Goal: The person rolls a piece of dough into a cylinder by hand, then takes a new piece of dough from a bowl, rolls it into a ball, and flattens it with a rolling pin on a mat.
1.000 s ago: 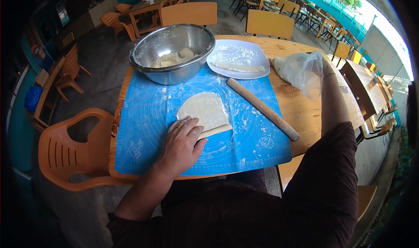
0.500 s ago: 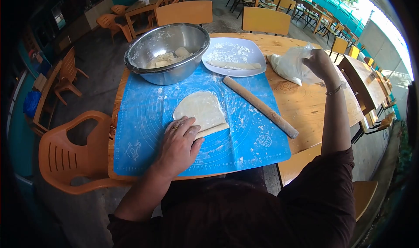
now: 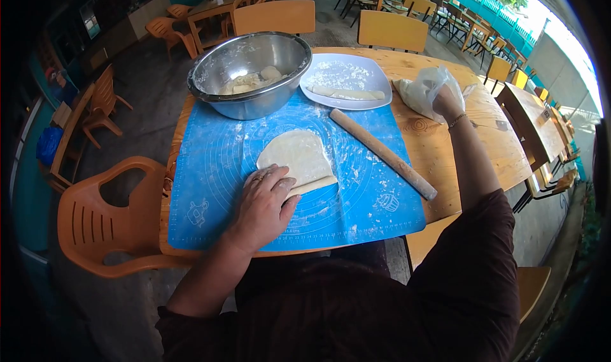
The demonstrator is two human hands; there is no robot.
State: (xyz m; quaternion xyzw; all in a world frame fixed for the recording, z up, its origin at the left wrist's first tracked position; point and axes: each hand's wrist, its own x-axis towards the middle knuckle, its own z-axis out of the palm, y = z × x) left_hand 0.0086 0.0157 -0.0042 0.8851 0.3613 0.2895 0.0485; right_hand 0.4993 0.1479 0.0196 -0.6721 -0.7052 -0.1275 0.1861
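The dough sheet (image 3: 294, 153) lies on the blue mat (image 3: 210, 199), in front of the person and a little left of centre, with its near edge turned over into a narrow roll (image 3: 315, 185). That roll's long axis runs left to right, its right end slightly farther from the body. The left hand (image 3: 262, 199) is much the nearer: its fingers lie over the roll's left end and the sheet's near-left edge, the thumb standing apart on the near side. Whether they pinch the dough or only rest on it, one cannot tell. From these fingers, the uncovered length of roll stretches to the right, and the flat sheet spreads away from the body.

The right hand (image 3: 448, 103) is well apart, off to the far right, reaching into the plastic bag (image 3: 421, 94) on the wooden tabletop (image 3: 445, 155); the bag hides its fingers, so their state cannot be told. Between that hand and the sheet, the rolling pin (image 3: 384, 154) lies diagonally, its near end pointing right. Beyond the sheet stand the metal bowl (image 3: 258, 109) and the floured plate (image 3: 380, 75)
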